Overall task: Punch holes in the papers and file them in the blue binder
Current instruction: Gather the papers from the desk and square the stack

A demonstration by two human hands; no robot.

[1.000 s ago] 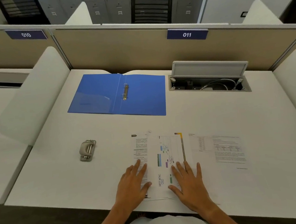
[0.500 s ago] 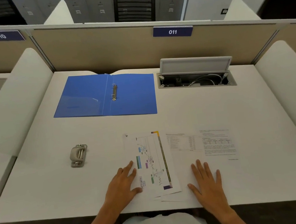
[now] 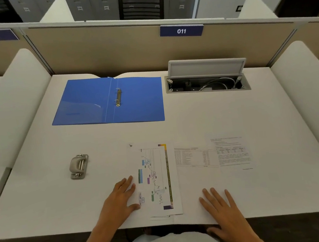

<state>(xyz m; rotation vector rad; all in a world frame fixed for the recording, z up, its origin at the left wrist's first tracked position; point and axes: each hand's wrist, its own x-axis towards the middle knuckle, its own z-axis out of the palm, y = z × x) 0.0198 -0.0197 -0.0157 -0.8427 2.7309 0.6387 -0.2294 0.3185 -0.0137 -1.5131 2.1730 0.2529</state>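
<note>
Papers (image 3: pixel 196 156) lay across the lower centre of the white desk (image 3: pixel 194 121), with a colour chart sheet (image 3: pixel 155 178) topping a small stack and printed text pages to its right. The left hand (image 3: pixel 121 200) rested flat on the chart sheet's left edge, fingers straight and close together, gripping nothing. The right hand (image 3: pixel 223 212) lay flat at lower right with fingers spread (on paper or bare desk, hard to tell). The blue binder (image 3: pixel 133 104) lay open at upper centre-left, and the hole punch (image 3: pixel 79 166) sat left of the papers, well apart.
</note>
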